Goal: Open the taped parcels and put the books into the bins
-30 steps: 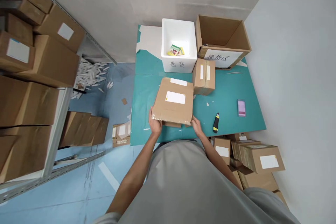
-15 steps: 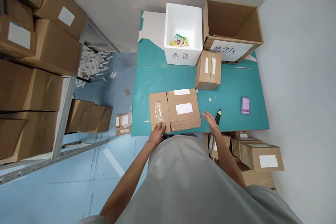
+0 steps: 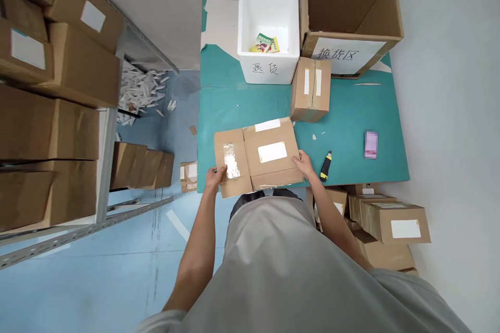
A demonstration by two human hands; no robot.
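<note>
A flattened cardboard box with white labels and a shiny strip of clear tape is held tilted at the front edge of the green-topped table. My left hand grips its left edge, thumb on top and fingers hidden beneath. At the right edge, my right hand is closed on the cardboard in the same way. Just right of that hand lies a black and yellow box cutter. Behind the flattened box stands a closed, taped carton.
At the back are a white foam bin holding small booklets and a large open carton. A blurred pink item lies at right. Cartons are stacked below the table's right side; a loaded shelf stands left.
My left hand has shifted to the box's left edge and my right hand has taken hold of its right edge. The flattened box is now lifted and turned slightly. The view has shifted too.
</note>
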